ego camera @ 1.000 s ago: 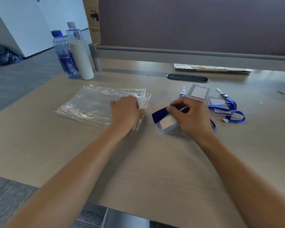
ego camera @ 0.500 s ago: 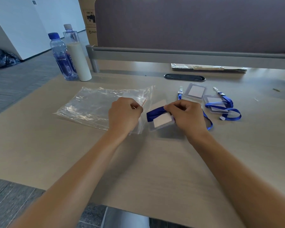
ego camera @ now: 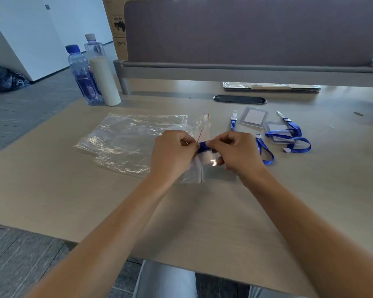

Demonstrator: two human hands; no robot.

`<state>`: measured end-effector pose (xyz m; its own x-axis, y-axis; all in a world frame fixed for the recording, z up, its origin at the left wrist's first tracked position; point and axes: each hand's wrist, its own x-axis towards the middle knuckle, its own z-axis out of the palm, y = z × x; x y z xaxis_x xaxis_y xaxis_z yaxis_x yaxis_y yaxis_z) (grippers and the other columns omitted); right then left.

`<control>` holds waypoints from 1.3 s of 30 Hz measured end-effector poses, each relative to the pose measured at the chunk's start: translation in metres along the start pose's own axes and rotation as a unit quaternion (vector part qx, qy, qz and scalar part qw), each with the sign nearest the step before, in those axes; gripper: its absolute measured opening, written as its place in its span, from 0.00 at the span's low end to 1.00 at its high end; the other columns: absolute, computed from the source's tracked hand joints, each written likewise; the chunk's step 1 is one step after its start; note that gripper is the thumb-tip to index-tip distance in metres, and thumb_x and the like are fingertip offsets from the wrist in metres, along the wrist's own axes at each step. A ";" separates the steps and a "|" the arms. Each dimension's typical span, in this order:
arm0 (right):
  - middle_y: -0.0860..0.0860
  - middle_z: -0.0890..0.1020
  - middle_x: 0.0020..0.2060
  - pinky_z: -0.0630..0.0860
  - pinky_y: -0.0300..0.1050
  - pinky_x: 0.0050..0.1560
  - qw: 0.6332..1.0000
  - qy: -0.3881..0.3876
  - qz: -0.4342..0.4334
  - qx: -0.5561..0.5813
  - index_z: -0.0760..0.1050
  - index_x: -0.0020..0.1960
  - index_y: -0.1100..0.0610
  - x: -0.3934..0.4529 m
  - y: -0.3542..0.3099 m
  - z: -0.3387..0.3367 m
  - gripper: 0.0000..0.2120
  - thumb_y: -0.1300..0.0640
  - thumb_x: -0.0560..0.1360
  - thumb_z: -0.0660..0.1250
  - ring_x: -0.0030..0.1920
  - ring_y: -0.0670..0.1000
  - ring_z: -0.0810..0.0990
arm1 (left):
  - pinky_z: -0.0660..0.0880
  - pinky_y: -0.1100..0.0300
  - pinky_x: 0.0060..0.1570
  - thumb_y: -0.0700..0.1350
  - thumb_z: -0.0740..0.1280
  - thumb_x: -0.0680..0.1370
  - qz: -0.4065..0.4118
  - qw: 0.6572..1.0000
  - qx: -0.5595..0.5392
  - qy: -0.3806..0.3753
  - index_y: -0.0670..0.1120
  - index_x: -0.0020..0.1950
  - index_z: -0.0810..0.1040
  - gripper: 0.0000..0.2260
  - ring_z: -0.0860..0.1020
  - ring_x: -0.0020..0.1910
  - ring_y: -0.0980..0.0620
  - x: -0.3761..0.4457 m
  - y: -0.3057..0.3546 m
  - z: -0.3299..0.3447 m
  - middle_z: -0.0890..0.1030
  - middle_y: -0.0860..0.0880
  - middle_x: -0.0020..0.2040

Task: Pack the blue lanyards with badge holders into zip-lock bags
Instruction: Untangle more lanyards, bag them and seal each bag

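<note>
Hands are meeting mid-table: left hand (ego camera: 172, 153) is pinching the zip-lock bag (ego camera: 199, 168) mouth, right hand (ego camera: 235, 151) is gripping the folded blue lanyard (ego camera: 204, 145) and badge holder (ego camera: 209, 159) at that opening.

Pretty clearly an office. The work surface is a light wood-look desk (ego camera: 95, 190) with a fabric-covered divider panel (ego camera: 246, 31) on a grey metal rail along the back, the classic cubicle setup, plus an oval black cable grommet (ego camera: 240, 99) set into the desktop just in front of it. The floor (ego camera: 19, 117) is grey carpet tile, and the walls are plain white. A cardboard box (ego camera: 116, 29) stands behind the divider, and two water bottles (ego camera: 82, 76) sit at the desk's far left corner.
</note>
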<state>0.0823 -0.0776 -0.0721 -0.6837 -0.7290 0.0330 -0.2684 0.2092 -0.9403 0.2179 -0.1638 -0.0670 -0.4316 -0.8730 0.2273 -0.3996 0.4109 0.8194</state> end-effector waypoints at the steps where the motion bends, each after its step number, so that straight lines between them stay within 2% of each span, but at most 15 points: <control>1: 0.48 0.87 0.36 0.72 0.38 0.30 1.000 -0.021 0.002 -0.008 0.85 0.45 0.53 -0.001 0.000 -0.002 0.07 0.51 0.78 0.73 0.26 0.46 0.81 | 0.82 0.49 0.44 0.43 0.73 0.72 -0.001 1.000 -0.004 0.003 0.49 0.39 0.86 0.03 0.84 0.35 0.52 0.000 0.000 0.000 0.84 0.53 0.31; 4: 0.47 0.87 0.39 0.76 0.41 0.35 0.995 -0.071 0.003 -0.072 0.86 0.46 0.53 0.000 0.003 -0.004 0.10 0.51 0.81 0.69 0.29 0.46 0.82 | 0.82 0.51 0.46 0.42 0.74 0.73 -0.006 1.000 -0.007 0.018 0.49 0.40 0.86 0.03 0.84 0.35 0.55 0.003 0.000 0.000 0.85 0.53 0.32; 8: 0.47 0.86 0.34 0.82 0.48 0.45 0.987 -0.054 -0.015 -0.154 0.85 0.43 0.53 0.001 0.003 -0.007 0.14 0.47 0.80 0.67 0.38 0.48 0.83 | 0.82 0.50 0.47 0.41 0.73 0.73 -0.016 1.000 -0.021 0.014 0.48 0.38 0.85 0.04 0.84 0.34 0.53 0.008 -0.002 -0.001 0.84 0.53 0.31; 12: 0.48 0.86 0.30 0.76 0.42 0.37 0.976 -0.132 0.012 -0.174 0.83 0.43 0.54 -0.016 -0.008 -0.014 0.19 0.37 0.76 0.70 0.30 0.44 0.78 | 0.82 0.52 0.45 0.42 0.73 0.73 -0.019 0.999 -0.029 0.003 0.48 0.38 0.85 0.04 0.84 0.34 0.53 0.013 -0.002 0.001 0.84 0.52 0.31; 15: 0.48 0.87 0.32 0.75 0.38 0.32 0.967 -0.193 0.021 -0.166 0.84 0.45 0.55 -0.024 -0.006 -0.015 0.11 0.47 0.73 0.77 0.32 0.45 0.82 | 0.82 0.56 0.43 0.45 0.75 0.74 -0.032 0.998 -0.034 -0.037 0.47 0.39 0.85 0.04 0.84 0.34 0.53 0.019 -0.002 0.003 0.85 0.51 0.32; 17: 0.49 0.87 0.34 0.75 0.35 0.31 0.966 -0.197 0.016 -0.168 0.85 0.44 0.57 -0.023 -0.002 -0.014 0.05 0.55 0.75 0.76 0.32 0.47 0.84 | 0.78 0.60 0.41 0.47 0.74 0.74 -0.003 0.998 -0.007 -0.069 0.47 0.40 0.86 0.05 0.83 0.33 0.55 0.026 -0.003 0.002 0.85 0.51 0.33; 19: 0.51 0.88 0.35 0.72 0.32 0.26 0.971 -0.191 0.036 -0.142 0.84 0.45 0.59 -0.023 -0.002 -0.014 0.04 0.59 0.77 0.74 0.26 0.43 0.81 | 0.74 0.62 0.44 0.46 0.73 0.76 0.053 0.995 0.041 -0.080 0.48 0.45 0.87 0.03 0.80 0.37 0.57 0.039 -0.004 0.002 0.85 0.54 0.39; 21: 0.53 0.88 0.36 0.70 0.33 0.23 0.974 -0.187 0.066 -0.113 0.81 0.47 0.60 -0.023 -0.002 -0.014 0.04 0.60 0.79 0.70 0.23 0.44 0.79 | 0.73 0.59 0.51 0.45 0.70 0.78 0.099 0.985 0.106 -0.095 0.48 0.54 0.85 0.07 0.78 0.46 0.53 0.054 -0.004 0.004 0.83 0.52 0.51; 25: 0.53 0.88 0.36 0.71 0.38 0.26 0.976 -0.177 0.082 -0.097 0.79 0.49 0.61 -0.021 0.004 -0.013 0.04 0.60 0.77 0.68 0.24 0.49 0.79 | 0.69 0.54 0.66 0.44 0.64 0.82 0.087 0.961 0.194 -0.177 0.44 0.71 0.75 0.17 0.74 0.67 0.46 0.089 -0.001 0.017 0.76 0.47 0.70; 26: 0.53 0.87 0.35 0.71 0.38 0.26 0.978 -0.168 0.077 -0.098 0.79 0.48 0.62 -0.021 0.006 -0.013 0.04 0.61 0.76 0.69 0.24 0.50 0.79 | 0.70 0.53 0.68 0.44 0.63 0.82 0.072 0.959 0.198 -0.188 0.43 0.69 0.76 0.16 0.75 0.67 0.46 0.096 -0.001 0.021 0.77 0.45 0.69; 28: 0.54 0.86 0.34 0.71 0.38 0.26 0.981 -0.149 0.063 -0.104 0.80 0.46 0.62 -0.019 0.010 -0.015 0.03 0.62 0.75 0.70 0.24 0.49 0.79 | 0.74 0.50 0.65 0.41 0.64 0.80 0.056 0.964 0.188 -0.180 0.43 0.55 0.80 0.07 0.77 0.56 0.45 0.105 0.000 0.027 0.81 0.42 0.55; 29: 0.54 0.85 0.32 0.71 0.37 0.26 0.983 -0.138 0.058 -0.107 0.80 0.44 0.61 -0.018 0.012 -0.016 0.02 0.62 0.74 0.70 0.24 0.49 0.79 | 0.76 0.49 0.59 0.39 0.64 0.79 0.053 0.969 0.173 -0.167 0.42 0.50 0.81 0.06 0.78 0.52 0.45 0.108 0.000 0.028 0.82 0.43 0.51; 31: 0.51 0.83 0.30 0.71 0.36 0.27 0.987 -0.114 0.053 -0.102 0.80 0.43 0.58 -0.014 0.017 -0.020 0.02 0.61 0.75 0.71 0.24 0.48 0.79 | 0.76 0.55 0.52 0.38 0.65 0.79 0.045 0.978 0.135 -0.150 0.38 0.50 0.85 0.09 0.81 0.50 0.45 0.114 -0.001 0.030 0.85 0.44 0.50; 35: 0.50 0.83 0.34 0.74 0.37 0.29 0.994 -0.051 0.028 -0.091 0.81 0.44 0.56 -0.006 0.023 -0.025 0.03 0.62 0.76 0.70 0.23 0.45 0.78 | 0.72 0.65 0.43 0.40 0.69 0.78 0.021 0.990 0.060 -0.125 0.43 0.52 0.85 0.06 0.79 0.44 0.56 0.114 -0.004 0.026 0.85 0.49 0.49; 39: 0.46 0.81 0.41 0.81 0.49 0.32 0.994 0.060 -0.030 -0.087 0.78 0.44 0.49 0.001 0.026 -0.031 0.09 0.62 0.77 0.71 0.31 0.51 0.81 | 0.72 0.68 0.41 0.42 0.71 0.77 0.027 0.998 -0.029 -0.058 0.46 0.48 0.86 0.04 0.80 0.42 0.59 0.110 0.001 0.014 0.85 0.54 0.43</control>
<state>0.0536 -0.0533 -0.0862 -0.7365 -0.6624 0.1374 -0.4175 0.2853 -0.8627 0.1588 -0.2557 -0.0484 -0.5428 -0.8126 0.2122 -0.3268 0.4371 0.8380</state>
